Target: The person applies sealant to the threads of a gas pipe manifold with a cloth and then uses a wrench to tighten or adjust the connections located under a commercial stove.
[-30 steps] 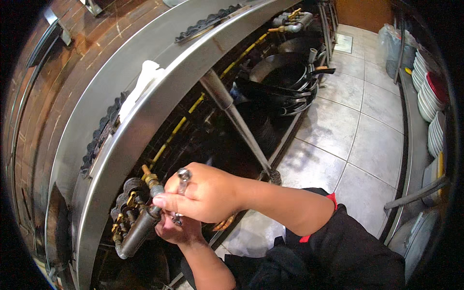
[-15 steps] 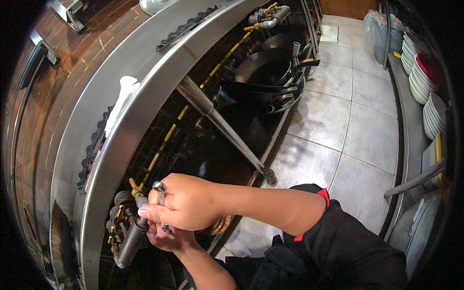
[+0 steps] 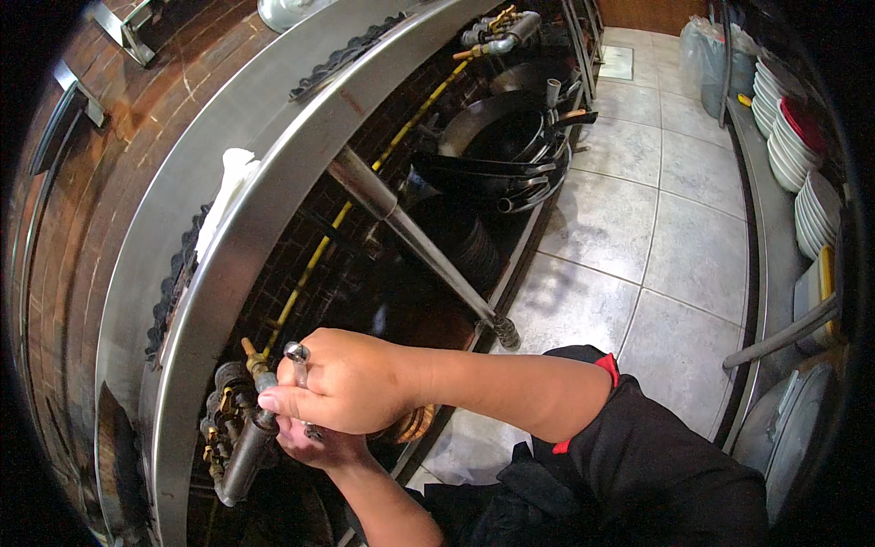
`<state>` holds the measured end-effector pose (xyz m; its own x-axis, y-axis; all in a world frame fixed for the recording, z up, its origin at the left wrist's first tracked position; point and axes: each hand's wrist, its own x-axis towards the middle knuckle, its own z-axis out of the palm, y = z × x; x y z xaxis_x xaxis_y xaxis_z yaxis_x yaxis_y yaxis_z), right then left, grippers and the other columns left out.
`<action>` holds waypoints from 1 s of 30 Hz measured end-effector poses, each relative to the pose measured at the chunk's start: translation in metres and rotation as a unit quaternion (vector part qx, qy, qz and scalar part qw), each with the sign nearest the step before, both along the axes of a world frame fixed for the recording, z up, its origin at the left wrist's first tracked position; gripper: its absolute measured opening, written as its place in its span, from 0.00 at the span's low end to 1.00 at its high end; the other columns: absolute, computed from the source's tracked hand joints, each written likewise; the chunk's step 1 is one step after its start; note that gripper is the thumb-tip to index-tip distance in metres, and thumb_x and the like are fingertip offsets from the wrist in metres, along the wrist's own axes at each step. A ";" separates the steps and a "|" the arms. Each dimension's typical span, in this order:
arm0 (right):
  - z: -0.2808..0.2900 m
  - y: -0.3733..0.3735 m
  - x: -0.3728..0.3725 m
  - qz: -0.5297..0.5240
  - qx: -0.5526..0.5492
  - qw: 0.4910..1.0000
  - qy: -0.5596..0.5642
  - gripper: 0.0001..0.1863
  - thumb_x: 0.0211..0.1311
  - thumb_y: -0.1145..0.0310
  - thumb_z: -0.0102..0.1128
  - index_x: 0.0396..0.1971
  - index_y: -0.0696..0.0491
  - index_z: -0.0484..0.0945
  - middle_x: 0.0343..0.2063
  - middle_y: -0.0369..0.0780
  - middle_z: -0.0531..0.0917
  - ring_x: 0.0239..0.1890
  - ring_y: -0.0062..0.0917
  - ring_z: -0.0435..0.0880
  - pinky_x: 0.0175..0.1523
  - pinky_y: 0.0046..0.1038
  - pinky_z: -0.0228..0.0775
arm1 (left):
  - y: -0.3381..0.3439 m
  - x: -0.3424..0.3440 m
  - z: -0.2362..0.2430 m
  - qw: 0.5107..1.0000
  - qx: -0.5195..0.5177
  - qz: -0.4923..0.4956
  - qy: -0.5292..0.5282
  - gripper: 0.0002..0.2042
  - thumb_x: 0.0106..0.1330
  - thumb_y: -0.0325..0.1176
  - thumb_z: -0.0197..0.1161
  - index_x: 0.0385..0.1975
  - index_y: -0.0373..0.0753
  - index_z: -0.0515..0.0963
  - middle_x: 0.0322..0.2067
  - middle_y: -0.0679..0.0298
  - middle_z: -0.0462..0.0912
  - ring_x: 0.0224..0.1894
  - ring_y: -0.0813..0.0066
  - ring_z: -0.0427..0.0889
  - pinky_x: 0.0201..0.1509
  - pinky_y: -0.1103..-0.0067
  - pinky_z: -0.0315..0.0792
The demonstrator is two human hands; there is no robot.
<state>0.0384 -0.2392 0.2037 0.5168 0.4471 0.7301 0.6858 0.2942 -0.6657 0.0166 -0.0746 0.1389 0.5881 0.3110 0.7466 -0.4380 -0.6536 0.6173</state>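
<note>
A burner manifold of dark pipe (image 3: 242,456), brass valves and fittings is at the lower left, under the stainless range edge. My right hand (image 3: 337,381) is closed around a chrome wrench (image 3: 296,354), thumb beside the fitting (image 3: 265,383) at the manifold's upper end. Beneath it, my left hand (image 3: 319,448) has its fingers curled at the pipe end, mostly hidden by my right hand; a bit of chrome metal shows there, and what it grips is unclear.
The stainless range (image 3: 273,155) has a leg (image 3: 428,255) and yellow pipe (image 3: 337,219). Stacked woks (image 3: 483,137) and another manifold (image 3: 506,36) are farther back. Tiled floor (image 3: 592,292) separates the range from a right shelf with stacked white dishes (image 3: 811,219).
The view has shifted, so the scene and both hands sit farther left in the picture. Both hands keep their hold at the same manifold end, with little visible movement against it.
</note>
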 end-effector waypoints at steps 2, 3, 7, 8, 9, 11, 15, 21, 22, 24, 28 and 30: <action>-0.001 0.000 0.000 -0.004 0.008 1.000 -0.008 0.21 0.67 0.62 0.48 0.18 0.58 0.78 0.18 0.47 0.80 0.22 0.40 0.78 0.33 0.34 0.69 | 0.000 0.004 -0.005 0.984 -0.152 -0.082 -0.046 0.14 0.61 0.45 0.57 0.29 0.38 0.76 0.27 0.61 0.80 0.31 0.65 0.81 0.33 0.70 0.72; -0.001 0.000 0.000 -0.006 0.013 1.000 0.001 0.21 0.66 0.61 0.48 0.18 0.59 0.78 0.18 0.49 0.79 0.23 0.42 0.78 0.33 0.36 0.69 | 0.000 0.003 -0.007 0.995 -0.081 -0.042 -0.051 0.14 0.60 0.45 0.58 0.29 0.38 0.76 0.27 0.61 0.80 0.30 0.64 0.81 0.32 0.70 0.72; -0.002 0.002 -0.001 -0.020 0.012 0.999 -0.021 0.21 0.66 0.61 0.48 0.18 0.59 0.77 0.18 0.48 0.79 0.23 0.43 0.77 0.34 0.36 0.69 | 0.000 -0.007 0.002 0.968 0.208 0.119 -0.078 0.13 0.57 0.43 0.60 0.29 0.38 0.77 0.26 0.59 0.80 0.28 0.59 0.80 0.30 0.69 0.71; -0.002 0.002 -0.001 -0.041 0.006 0.998 -0.043 0.21 0.67 0.62 0.48 0.18 0.58 0.78 0.19 0.46 0.79 0.23 0.41 0.77 0.33 0.34 0.69 | -0.002 -0.010 0.007 0.943 0.280 0.156 -0.093 0.13 0.57 0.42 0.60 0.29 0.38 0.77 0.26 0.59 0.79 0.28 0.58 0.80 0.29 0.69 0.71; -0.002 0.002 -0.001 -0.025 0.007 0.999 -0.027 0.21 0.67 0.62 0.48 0.18 0.58 0.78 0.19 0.46 0.79 0.23 0.41 0.77 0.33 0.35 0.69 | -0.005 -0.011 0.012 0.910 0.355 0.184 -0.111 0.12 0.56 0.42 0.60 0.30 0.38 0.77 0.26 0.58 0.80 0.28 0.58 0.80 0.29 0.69 0.71; -0.002 0.001 -0.001 0.007 0.009 1.000 0.001 0.21 0.68 0.62 0.48 0.18 0.59 0.77 0.19 0.47 0.79 0.23 0.42 0.77 0.33 0.35 0.68 | -0.013 -0.010 0.018 0.870 0.426 0.209 -0.133 0.12 0.57 0.41 0.60 0.30 0.38 0.77 0.26 0.58 0.80 0.28 0.58 0.80 0.29 0.69 0.71; 0.000 0.000 -0.001 -0.025 0.009 0.999 -0.033 0.21 0.68 0.62 0.47 0.18 0.59 0.77 0.18 0.48 0.78 0.23 0.43 0.76 0.32 0.36 0.68 | -0.026 -0.010 0.019 0.922 0.323 0.172 -0.125 0.11 0.58 0.41 0.59 0.29 0.38 0.78 0.26 0.59 0.80 0.28 0.62 0.80 0.29 0.71 0.71; 0.001 -0.001 -0.003 -0.009 0.011 1.000 0.004 0.21 0.65 0.60 0.49 0.18 0.60 0.76 0.17 0.52 0.77 0.23 0.46 0.77 0.34 0.40 0.68 | -0.015 -0.014 0.019 0.909 0.349 0.197 -0.111 0.12 0.61 0.41 0.57 0.28 0.38 0.78 0.26 0.62 0.82 0.28 0.69 0.81 0.32 0.76 0.71; 0.001 -0.001 -0.002 -0.014 -0.006 1.000 -0.001 0.21 0.66 0.61 0.48 0.18 0.60 0.76 0.17 0.51 0.77 0.23 0.45 0.76 0.33 0.38 0.68 | -0.011 -0.013 0.021 0.840 0.463 0.242 -0.145 0.12 0.61 0.41 0.57 0.28 0.38 0.78 0.26 0.63 0.82 0.28 0.70 0.81 0.32 0.77 0.71; 0.000 -0.001 -0.002 -0.016 -0.016 1.000 -0.002 0.21 0.68 0.61 0.47 0.18 0.60 0.76 0.17 0.49 0.77 0.22 0.43 0.75 0.33 0.36 0.67 | -0.011 -0.007 0.019 0.880 0.412 0.196 -0.135 0.12 0.61 0.42 0.58 0.25 0.39 0.78 0.24 0.64 0.82 0.26 0.68 0.81 0.31 0.76 0.70; 0.000 0.001 -0.001 0.005 0.001 1.000 0.015 0.21 0.67 0.62 0.47 0.18 0.60 0.77 0.17 0.48 0.78 0.21 0.41 0.77 0.33 0.34 0.68 | -0.013 -0.006 0.014 0.954 0.266 0.127 -0.047 0.11 0.60 0.41 0.58 0.29 0.39 0.77 0.24 0.65 0.81 0.27 0.68 0.81 0.32 0.75 0.71; 0.000 0.001 -0.001 0.011 0.006 1.000 0.021 0.21 0.66 0.61 0.48 0.18 0.60 0.77 0.17 0.49 0.78 0.22 0.41 0.78 0.33 0.35 0.69 | -0.011 -0.010 0.013 0.933 0.311 0.168 -0.062 0.12 0.61 0.41 0.57 0.35 0.38 0.77 0.28 0.63 0.81 0.31 0.69 0.81 0.35 0.75 0.72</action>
<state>0.0376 -0.2378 0.2039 0.5372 0.4504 0.7131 0.6506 0.3168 -0.6902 0.0064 -0.0858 0.1523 0.4323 -0.0540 0.9001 -0.1863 -0.9820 0.0305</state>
